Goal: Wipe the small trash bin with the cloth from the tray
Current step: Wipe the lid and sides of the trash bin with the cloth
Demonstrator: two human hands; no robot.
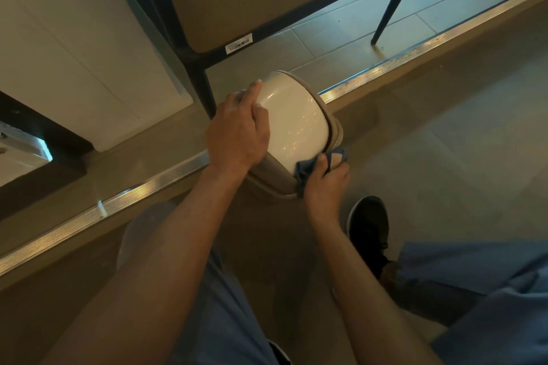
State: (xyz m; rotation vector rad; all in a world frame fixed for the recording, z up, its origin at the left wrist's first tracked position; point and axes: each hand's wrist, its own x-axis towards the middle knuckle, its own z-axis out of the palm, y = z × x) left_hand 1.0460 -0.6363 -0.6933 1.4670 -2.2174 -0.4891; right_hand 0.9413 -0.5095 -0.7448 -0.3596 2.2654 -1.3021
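- Left hand [237, 133] holds the small trash bin [296, 121], fingers bent over its white domed lid. The bin is down at floor level, just beside a dark table leg [204, 89].
- Cloth [305, 172]: blue, bunched, pressed against the bin's near rim.
- Right hand [326, 184] pinches the cloth. Best practice, likely: keep the left grip firm so the bin cannot turn, and run the cloth along the rim groove in short strokes.
- Barcode sticker [238, 43] on the frame above; print too small to read. No brand visible on the bin.

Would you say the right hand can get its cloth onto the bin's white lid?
Probably yes: the right hand holds the cloth beside the lid, whose middle is bare; the left hand grips its other side.
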